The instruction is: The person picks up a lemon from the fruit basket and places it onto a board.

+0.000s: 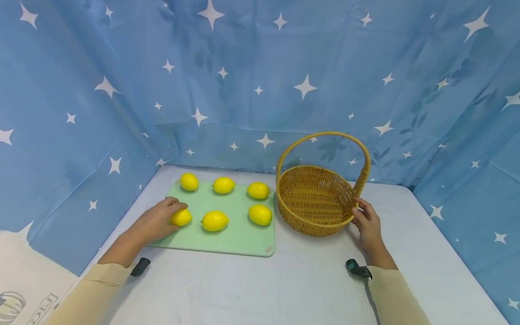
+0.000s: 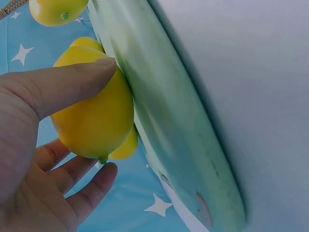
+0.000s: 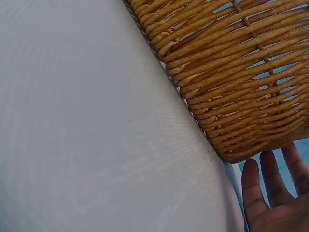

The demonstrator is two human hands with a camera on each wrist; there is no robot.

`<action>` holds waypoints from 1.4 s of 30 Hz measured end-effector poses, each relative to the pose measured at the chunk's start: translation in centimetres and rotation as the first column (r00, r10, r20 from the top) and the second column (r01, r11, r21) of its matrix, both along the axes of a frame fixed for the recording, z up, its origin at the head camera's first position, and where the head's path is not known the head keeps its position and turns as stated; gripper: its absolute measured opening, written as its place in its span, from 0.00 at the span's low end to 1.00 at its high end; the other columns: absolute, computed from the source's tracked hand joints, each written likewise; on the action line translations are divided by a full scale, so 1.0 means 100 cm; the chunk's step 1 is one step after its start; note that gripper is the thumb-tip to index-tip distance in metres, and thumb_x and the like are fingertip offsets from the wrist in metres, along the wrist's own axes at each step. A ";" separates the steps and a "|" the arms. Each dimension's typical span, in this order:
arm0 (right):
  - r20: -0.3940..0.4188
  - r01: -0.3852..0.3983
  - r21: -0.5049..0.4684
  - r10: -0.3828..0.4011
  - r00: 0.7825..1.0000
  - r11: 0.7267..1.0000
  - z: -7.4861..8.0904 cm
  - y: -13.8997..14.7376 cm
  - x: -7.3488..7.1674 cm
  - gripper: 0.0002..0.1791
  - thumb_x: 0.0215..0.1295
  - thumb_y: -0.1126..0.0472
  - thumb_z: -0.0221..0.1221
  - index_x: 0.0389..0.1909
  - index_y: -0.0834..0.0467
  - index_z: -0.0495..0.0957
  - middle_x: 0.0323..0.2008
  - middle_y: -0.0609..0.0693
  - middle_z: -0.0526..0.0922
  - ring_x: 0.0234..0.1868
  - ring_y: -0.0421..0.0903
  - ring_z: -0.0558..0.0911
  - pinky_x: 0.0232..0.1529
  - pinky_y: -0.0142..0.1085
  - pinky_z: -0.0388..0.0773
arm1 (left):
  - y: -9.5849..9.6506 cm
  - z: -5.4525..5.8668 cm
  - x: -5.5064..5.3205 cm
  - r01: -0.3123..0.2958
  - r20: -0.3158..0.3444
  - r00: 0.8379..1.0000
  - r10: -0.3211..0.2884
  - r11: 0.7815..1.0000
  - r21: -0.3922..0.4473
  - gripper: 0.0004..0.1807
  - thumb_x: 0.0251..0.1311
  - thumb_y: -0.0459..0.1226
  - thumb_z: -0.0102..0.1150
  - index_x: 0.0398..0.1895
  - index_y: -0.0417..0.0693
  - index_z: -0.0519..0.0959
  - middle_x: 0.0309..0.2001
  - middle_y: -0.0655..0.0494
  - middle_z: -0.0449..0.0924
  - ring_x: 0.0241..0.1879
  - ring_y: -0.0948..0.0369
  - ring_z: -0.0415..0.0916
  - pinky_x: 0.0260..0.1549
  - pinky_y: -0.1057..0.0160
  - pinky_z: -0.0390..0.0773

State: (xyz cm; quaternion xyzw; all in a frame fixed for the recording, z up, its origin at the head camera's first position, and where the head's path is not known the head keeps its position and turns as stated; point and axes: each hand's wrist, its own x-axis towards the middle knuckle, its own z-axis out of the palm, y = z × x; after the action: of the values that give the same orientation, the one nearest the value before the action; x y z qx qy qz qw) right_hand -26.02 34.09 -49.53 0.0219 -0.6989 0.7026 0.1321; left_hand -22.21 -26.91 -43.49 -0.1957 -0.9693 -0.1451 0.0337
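My left hand [image 1: 162,219] grips a yellow lemon [image 2: 91,111] at the near left of a light green cutting board [image 1: 239,243]. In the left wrist view the thumb lies across this lemon, with the other fingers beyond and below it. Several more lemons [image 1: 215,221] lie apart on the board. At the right, my right hand [image 1: 369,225] holds the rim of a brown wicker basket [image 1: 314,203] beside the handle's base. Three of its fingers [image 3: 275,181] show against the basket's side in the right wrist view. Nothing lies inside the basket, and its tall handle stands upright.
A white cloth covers the table [image 1: 308,284]. Behind it and along both sides hangs a blue curtain [image 1: 243,90] with white stars. Dark devices [image 1: 358,269] sit at both wrists, and a cable trails from the right one.
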 end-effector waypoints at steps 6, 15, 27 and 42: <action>0.012 -0.007 0.007 0.007 1.000 1.000 0.005 -0.003 0.004 0.25 0.74 0.63 0.51 0.69 0.62 0.62 0.60 0.50 0.65 0.55 0.43 0.72 0.40 0.26 0.78 | 0.000 0.001 -0.001 0.016 -0.019 1.000 -0.016 1.000 -0.004 0.36 0.46 0.33 0.76 0.63 0.47 0.74 0.59 0.44 0.69 0.55 0.45 0.70 0.51 0.42 0.72; 0.015 -0.010 0.044 0.010 1.000 0.999 0.020 -0.011 0.013 0.25 0.74 0.63 0.51 0.69 0.64 0.61 0.63 0.55 0.63 0.56 0.46 0.71 0.41 0.25 0.77 | 0.001 0.003 0.000 0.030 -0.029 0.999 -0.030 1.000 -0.010 0.36 0.44 0.34 0.77 0.61 0.45 0.76 0.58 0.44 0.70 0.55 0.44 0.70 0.52 0.42 0.72; 0.013 0.009 0.014 -0.009 1.000 1.000 0.003 0.005 0.009 0.25 0.74 0.63 0.51 0.69 0.63 0.61 0.63 0.54 0.63 0.53 0.40 0.73 0.40 0.26 0.78 | 0.010 0.007 0.001 0.068 -0.044 0.997 -0.068 0.998 -0.011 0.36 0.43 0.34 0.77 0.61 0.47 0.76 0.59 0.44 0.70 0.55 0.44 0.70 0.50 0.42 0.73; -0.066 0.110 0.270 -0.096 0.993 0.957 0.016 0.011 0.011 0.27 0.75 0.52 0.51 0.70 0.59 0.64 0.67 0.57 0.65 0.57 0.35 0.72 0.50 0.24 0.73 | 0.004 0.003 0.008 -0.026 -0.075 0.997 0.033 0.995 0.093 0.42 0.52 0.61 0.67 0.65 0.46 0.72 0.63 0.44 0.68 0.61 0.42 0.65 0.55 0.37 0.65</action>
State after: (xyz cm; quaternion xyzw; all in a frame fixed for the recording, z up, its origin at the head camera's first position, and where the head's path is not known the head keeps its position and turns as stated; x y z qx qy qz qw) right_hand -24.97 35.23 -47.96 0.0218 -0.7855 0.5910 0.1824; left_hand -21.41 -26.53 -43.23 -0.1849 -0.9624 -0.1814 0.0820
